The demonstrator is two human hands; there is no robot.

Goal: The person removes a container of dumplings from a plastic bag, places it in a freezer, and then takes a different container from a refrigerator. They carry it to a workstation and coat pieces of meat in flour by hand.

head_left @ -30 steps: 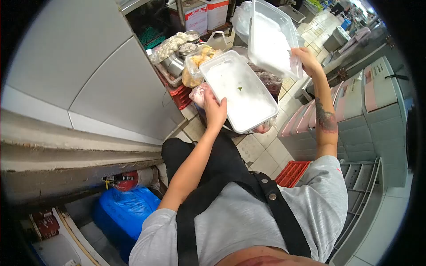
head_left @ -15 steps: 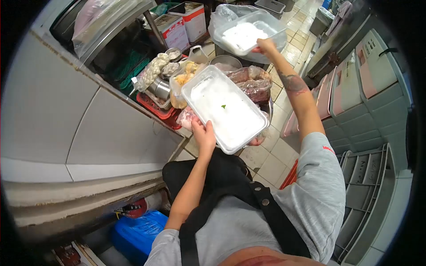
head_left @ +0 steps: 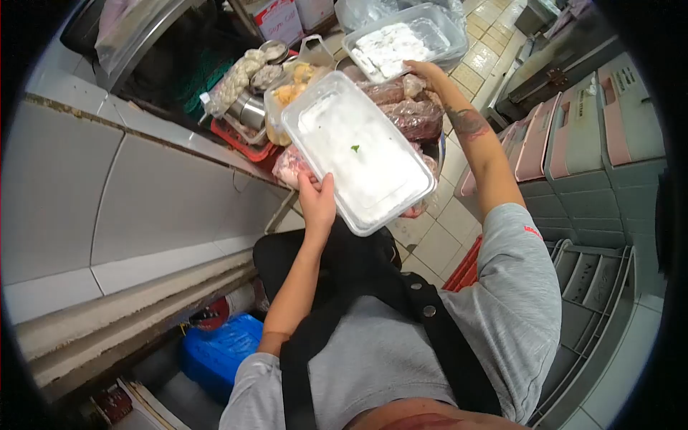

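Note:
My left hand (head_left: 317,203) grips the lower left edge of a clear rectangular plastic tub (head_left: 387,179). A smooth white layer covers its inside, with a small green leaf bit (head_left: 355,148) on it. Farther out, my right hand (head_left: 428,74) is closed on the near rim of a second plastic tub (head_left: 437,32), tilted and holding clumpy white powder (head_left: 390,50). Beneath the near tub lie bagged dark red meat (head_left: 412,118) and a bag of pale pink meat (head_left: 289,166). A bag of yellowish pieces (head_left: 290,93) sits to the left, partly hidden.
Left of the bags stand a steel pot (head_left: 247,111), a bag of round white pieces (head_left: 240,82) and a red tray (head_left: 240,140). A tiled counter wall (head_left: 165,193) runs along my left. Pink-and-grey bins (head_left: 573,132) line the right, above a grey rack (head_left: 584,287).
The tub in my right hand has come lower and nearer, and its white powder looks spread and clumpier. The tub in my left hand has shifted slightly left. My view has turned a little.

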